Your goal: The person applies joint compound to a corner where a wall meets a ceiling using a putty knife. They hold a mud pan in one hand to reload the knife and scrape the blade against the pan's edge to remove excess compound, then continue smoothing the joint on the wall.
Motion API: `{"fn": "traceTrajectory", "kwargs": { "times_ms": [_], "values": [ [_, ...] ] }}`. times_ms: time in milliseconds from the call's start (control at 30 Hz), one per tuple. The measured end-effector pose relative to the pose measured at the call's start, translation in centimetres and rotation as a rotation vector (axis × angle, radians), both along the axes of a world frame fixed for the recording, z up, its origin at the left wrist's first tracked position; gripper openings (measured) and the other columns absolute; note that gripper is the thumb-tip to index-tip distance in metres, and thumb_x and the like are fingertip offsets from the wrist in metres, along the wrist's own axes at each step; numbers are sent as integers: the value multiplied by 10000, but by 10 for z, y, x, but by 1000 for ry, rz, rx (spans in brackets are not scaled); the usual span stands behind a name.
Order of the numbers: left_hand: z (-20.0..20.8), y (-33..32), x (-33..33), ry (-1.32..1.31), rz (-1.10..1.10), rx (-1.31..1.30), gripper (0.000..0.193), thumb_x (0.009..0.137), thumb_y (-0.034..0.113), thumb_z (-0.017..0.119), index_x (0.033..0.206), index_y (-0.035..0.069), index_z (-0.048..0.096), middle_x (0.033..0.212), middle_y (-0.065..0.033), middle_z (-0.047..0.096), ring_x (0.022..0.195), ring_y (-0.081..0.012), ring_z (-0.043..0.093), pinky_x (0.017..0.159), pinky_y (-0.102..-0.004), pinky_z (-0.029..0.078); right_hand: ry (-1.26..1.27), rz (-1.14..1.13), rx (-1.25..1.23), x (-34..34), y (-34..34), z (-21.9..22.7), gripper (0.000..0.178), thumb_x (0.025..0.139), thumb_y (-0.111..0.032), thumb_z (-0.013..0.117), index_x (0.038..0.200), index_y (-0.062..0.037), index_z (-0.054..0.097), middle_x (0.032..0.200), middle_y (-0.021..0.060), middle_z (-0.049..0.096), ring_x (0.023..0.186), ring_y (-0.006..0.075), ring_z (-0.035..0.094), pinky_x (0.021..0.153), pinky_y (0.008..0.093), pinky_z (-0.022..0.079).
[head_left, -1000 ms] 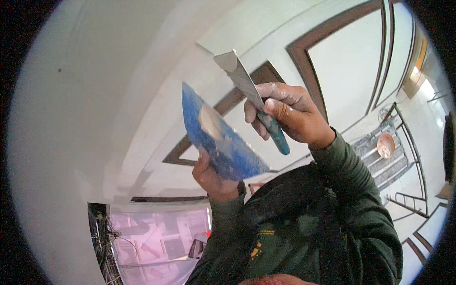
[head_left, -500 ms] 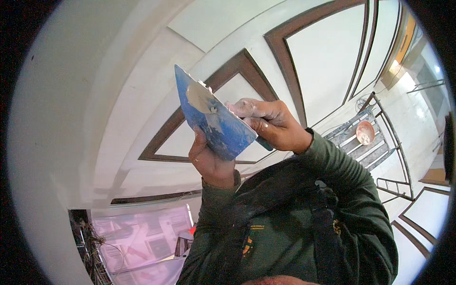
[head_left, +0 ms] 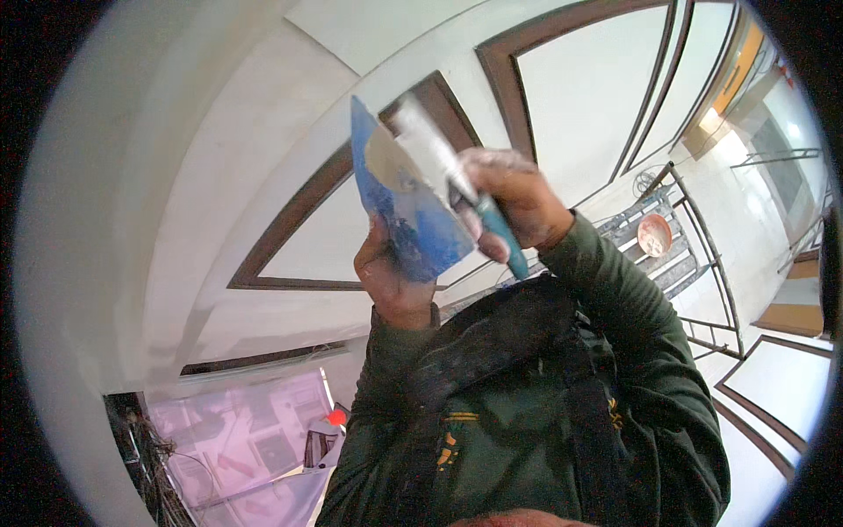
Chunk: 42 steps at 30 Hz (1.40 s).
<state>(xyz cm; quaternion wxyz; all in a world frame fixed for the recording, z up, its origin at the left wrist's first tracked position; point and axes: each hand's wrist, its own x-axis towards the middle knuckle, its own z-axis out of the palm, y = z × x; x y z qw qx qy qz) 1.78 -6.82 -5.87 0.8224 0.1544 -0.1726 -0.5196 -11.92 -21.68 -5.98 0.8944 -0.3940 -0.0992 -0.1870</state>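
My left hand (head_left: 393, 277) grips the lower part of a blue flat plate (head_left: 430, 237), tilted up in front of my chest. A beige smear of putty (head_left: 386, 160) covers part of its face. In my right hand (head_left: 520, 195) is a putty knife (head_left: 503, 239) with a teal handle. Its pale blade points up and left beside the plate's right edge, blurred by motion; whether they touch I cannot tell. Whitish residue coats my right fingers.
An orange bowl (head_left: 654, 235) with pale stuff in it sits on a slatted metal scaffold platform (head_left: 680, 277) at right, lower down. Brown-framed white panels (head_left: 593, 83) line the wall. At lower left hang a pinkish translucent sheet (head_left: 241, 430) and tangled wires (head_left: 149, 452).
My right hand has turned and lifted the putty knife, so its blade and handle now show beside the plate. The plate has shifted slightly up and right, and the whole view has moved a little.
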Motion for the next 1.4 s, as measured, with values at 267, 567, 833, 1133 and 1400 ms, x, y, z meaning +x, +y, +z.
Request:
{"fn": "traceTrajectory", "kwargs": {
  "times_ms": [267, 567, 833, 1133, 1400],
  "values": [
    [7, 5, 17, -112, 260, 212, 446, 919, 223, 578, 1290, -7, 486, 1209, -144, 598, 1116, -277, 575, 998, -441, 446, 386, -210, -326, -16, -5, -44, 260, 985, -242, 480, 1005, -3, 580, 674, 69, 603, 453, 104, 534, 390, 236, 437],
    [28, 27, 32, -1095, 738, 454, 381, 912, 120, 515, 1231, -87, 480, 1136, -155, 582, 1012, -222, 595, 864, -349, 516, 424, -600, -1312, -76, -37, 26, 126, 918, -72, 534, 938, 15, 623, 618, 109, 608, 499, 194, 605, 475, 308, 485],
    [27, 17, 24, -892, 719, 398, 373, 908, 118, 538, 1203, -108, 499, 1157, -182, 565, 1036, -245, 584, 897, -378, 493, 314, -660, -1495, -68, -31, 23, 91, 839, 48, 548, 908, 49, 608, 681, 182, 642, 613, 282, 673, 576, 363, 538],
    [32, 26, 25, -1362, 864, 428, 310, 890, 69, 575, 1110, -148, 558, 1148, -195, 557, 1026, -253, 572, 905, -383, 472, 290, -650, -1477, -56, -32, 26, 124, 801, 68, 554, 900, 36, 621, 677, 177, 636, 601, 294, 654, 570, 374, 512],
    [43, 22, 15, -824, 719, 540, 472, 789, 95, 668, 1214, -60, 533, 1107, -158, 599, 980, -247, 596, 889, -371, 490, 261, -698, -1479, -52, -35, 30, 98, 850, 18, 558, 909, 20, 637, 661, 157, 628, 579, 259, 642, 564, 364, 508]
  ]
}}
